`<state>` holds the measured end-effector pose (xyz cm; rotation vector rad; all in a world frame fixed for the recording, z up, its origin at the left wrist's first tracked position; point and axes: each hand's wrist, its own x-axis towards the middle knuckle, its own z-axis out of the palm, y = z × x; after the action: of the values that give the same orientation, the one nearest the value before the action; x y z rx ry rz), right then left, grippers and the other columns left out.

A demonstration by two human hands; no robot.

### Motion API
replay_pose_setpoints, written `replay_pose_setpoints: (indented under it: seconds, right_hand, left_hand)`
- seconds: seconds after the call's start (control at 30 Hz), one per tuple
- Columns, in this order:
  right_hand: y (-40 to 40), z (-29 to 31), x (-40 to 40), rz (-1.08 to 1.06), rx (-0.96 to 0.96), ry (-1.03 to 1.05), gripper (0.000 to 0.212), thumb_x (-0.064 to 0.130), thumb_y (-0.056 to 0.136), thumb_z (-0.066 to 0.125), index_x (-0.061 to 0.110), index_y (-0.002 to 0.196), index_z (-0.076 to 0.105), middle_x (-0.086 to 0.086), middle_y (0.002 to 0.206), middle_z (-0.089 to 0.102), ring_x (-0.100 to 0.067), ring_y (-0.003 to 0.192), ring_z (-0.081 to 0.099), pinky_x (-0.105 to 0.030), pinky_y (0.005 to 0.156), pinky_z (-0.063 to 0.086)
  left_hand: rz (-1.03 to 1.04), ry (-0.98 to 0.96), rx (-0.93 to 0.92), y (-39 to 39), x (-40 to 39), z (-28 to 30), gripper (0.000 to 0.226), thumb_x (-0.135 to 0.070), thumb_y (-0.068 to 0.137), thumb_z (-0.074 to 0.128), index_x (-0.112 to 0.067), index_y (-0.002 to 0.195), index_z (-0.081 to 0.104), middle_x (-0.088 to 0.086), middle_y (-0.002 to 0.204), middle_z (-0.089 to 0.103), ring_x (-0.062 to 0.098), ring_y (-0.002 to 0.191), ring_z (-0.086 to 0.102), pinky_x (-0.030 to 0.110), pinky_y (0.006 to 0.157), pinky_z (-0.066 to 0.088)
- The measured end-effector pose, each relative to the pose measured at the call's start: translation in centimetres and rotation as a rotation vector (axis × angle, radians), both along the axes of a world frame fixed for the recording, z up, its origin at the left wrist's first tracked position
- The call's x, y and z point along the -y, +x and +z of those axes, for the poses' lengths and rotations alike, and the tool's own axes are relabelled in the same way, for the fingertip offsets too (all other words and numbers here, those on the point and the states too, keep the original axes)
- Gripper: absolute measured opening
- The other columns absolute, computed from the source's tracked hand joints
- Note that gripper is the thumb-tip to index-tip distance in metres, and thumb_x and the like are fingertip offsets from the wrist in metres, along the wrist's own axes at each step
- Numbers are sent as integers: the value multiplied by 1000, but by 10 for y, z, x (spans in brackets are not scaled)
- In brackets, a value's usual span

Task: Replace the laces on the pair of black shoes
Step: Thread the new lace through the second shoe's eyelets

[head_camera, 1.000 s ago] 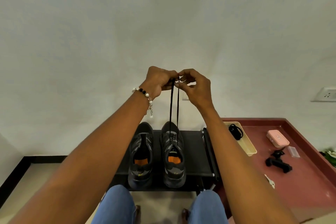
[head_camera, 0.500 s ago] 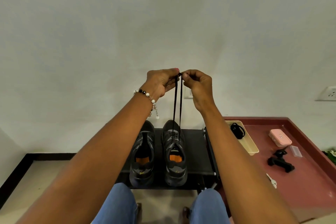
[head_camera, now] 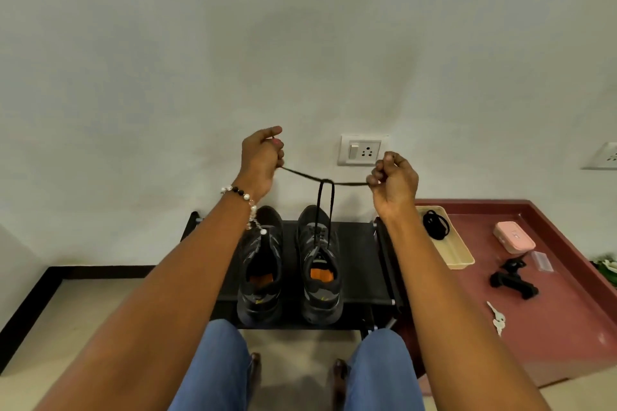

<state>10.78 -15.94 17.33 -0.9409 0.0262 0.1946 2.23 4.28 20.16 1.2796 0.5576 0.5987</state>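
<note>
Both shoes [head_camera: 289, 264] point toward 12 o'clock; the lace [head_camera: 325, 207] rises upright, its ends stretched 9-to-3 — left hand [head_camera: 261, 162] and right hand [head_camera: 395, 182] fingers pinching them.

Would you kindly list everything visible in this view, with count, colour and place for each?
shoes: two, black with orange insoles, side by side on the rack
lace: one, black, rising from the right-side shoe, ends pulled apart
shoe rack: one, black, against the wall
tray: one, cream, on the red ledge
coiled lace: one, black, in the tray
case: one, pink, on the ledge
black object: one, on the ledge, kind unclear
keys: one bunch, silver, near ledge edge
wall sockets: two, white, on the wall
red ledge: one, at right
left hand: grips one lace end
right hand: pinches the other end
</note>
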Motion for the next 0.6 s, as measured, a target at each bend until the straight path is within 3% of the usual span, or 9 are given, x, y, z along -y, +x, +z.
replay_pose_setpoints:
  seconds: [0.1,0.2,0.27,0.33,0.37,0.43,0.5,0.53,0.6]
  right_hand:
    - [8,-23,20,85,408,-674,9,14,94,63,15,101,69,1,77,61,-10,71,53,-20,65,45]
    - [16,-40,34,382,791,-1299,33,39,80,77,24,110,72,5,78,59,-12,88,51,-26,78,41]
    - [21,-47,38,447,917,-1580,33,42,78,77,22,103,76,4,83,55,-18,95,47,-30,77,37]
    - [25,-54,42,398,955,-1730,29,40,81,74,18,98,78,1,89,57,-21,99,46,-30,77,37]
    - [26,-57,44,374,969,-1782,29,40,83,73,17,99,78,-1,94,60,-22,101,47,-30,77,37]
    - [25,-64,48,382,999,-1868,31,43,85,70,20,105,75,-3,104,64,-23,105,47,-32,81,39]
    - [25,-71,50,454,975,-1959,34,44,86,69,25,114,71,-5,109,66,-24,110,50,-36,91,40]
    - [23,-76,50,484,939,-1944,31,40,87,68,24,114,72,-7,106,67,-24,108,53,-36,95,41]
    - [18,-87,49,482,808,-1647,19,30,90,68,16,101,76,-4,90,71,-19,93,62,-35,94,45]
  left_hand:
    - [-209,864,-203,-10,-17,-24,25,-9,95,55,-20,110,71,3,101,68,13,86,60,26,78,50]
    - [-494,1437,-477,-16,-26,-37,27,-45,85,68,-31,108,73,0,90,60,19,95,52,32,81,40]
    - [-523,1720,-681,-18,-31,-44,30,-51,82,67,-32,104,74,-1,96,55,21,102,47,32,81,35]
    - [-481,1808,-800,-18,-39,-58,30,-46,87,63,-25,105,74,2,111,58,24,110,45,35,88,37]
    - [-456,1763,-815,-18,-43,-64,29,-43,90,61,-21,104,74,4,114,59,26,112,45,37,90,39]
    - [-382,1406,-725,-19,-49,-74,26,-34,94,57,-16,98,75,4,111,63,27,111,49,39,94,41]
    - [-274,794,-560,-19,-46,-81,21,-23,96,54,-12,95,72,1,107,65,20,107,54,33,92,40]
    - [-230,477,-474,-21,-41,-84,19,-19,97,53,-11,94,70,1,105,66,18,102,57,30,83,42]
    - [-184,-39,-300,-23,-27,-91,21,-17,100,44,-13,86,59,8,95,72,20,89,68,28,61,34]
